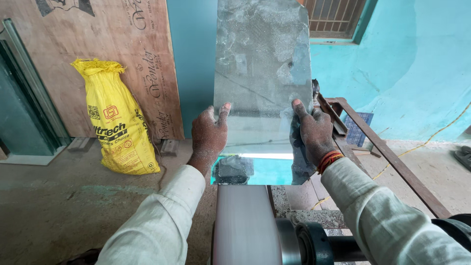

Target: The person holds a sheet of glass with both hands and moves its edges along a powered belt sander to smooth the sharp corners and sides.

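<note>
Head view: the left hand [208,135] and right hand [314,132] clamp opposite side edges of a dusty glass sheet [262,73], held upright so its bottom edge sits on the wide grinding belt [244,223]; a yellow sack [117,122] leans against plywood [113,39] behind.

Between your dust-greyed left hand [208,136] and right hand [314,135] you hold a glass sheet [262,73] clouded with whitish-grey speckles and smears, its lower part mirroring bright turquoise. Your sleeves [162,221] are off-white, and an orange-red thread band [329,160] circles your right wrist above the pale pinkish-white belt [245,225] on its grey roller [289,243]. Around you stand a bright yellow sack [117,127] with black and orange print, a brown plywood board [113,44] with dark lettering, a turquoise wall [417,68] and a rust-brown metal frame [387,157].
</note>
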